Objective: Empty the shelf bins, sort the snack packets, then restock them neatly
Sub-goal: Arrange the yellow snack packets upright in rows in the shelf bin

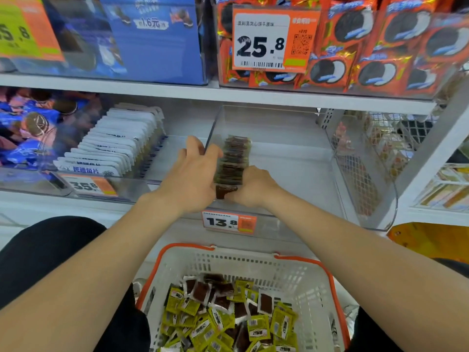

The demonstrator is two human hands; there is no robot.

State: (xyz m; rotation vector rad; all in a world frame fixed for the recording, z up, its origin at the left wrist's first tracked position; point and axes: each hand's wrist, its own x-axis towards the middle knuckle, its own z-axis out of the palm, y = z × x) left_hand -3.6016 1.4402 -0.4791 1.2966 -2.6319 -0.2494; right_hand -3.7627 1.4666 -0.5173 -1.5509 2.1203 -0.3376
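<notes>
A row of dark brown snack packets (234, 161) stands upright along the left wall of a clear plastic shelf bin (291, 153). My left hand (195, 171) presses against the row's left side, fingers curled over the bin's wall. My right hand (250, 185) grips the nearest end of the row at the bin's front. Below, a white basket with an orange rim (299, 275) holds several loose yellow-green packets (258, 329) and brown packets (200, 292) mixed together.
A neighbouring bin to the left holds a neat row of white packets (119, 143). Blue packets (28, 128) lie further left. The upper shelf carries orange cookie packs (368, 47) and a blue box (157, 34). Price tags 25.8 (269, 41) and 13.8 (228, 222) hang in front.
</notes>
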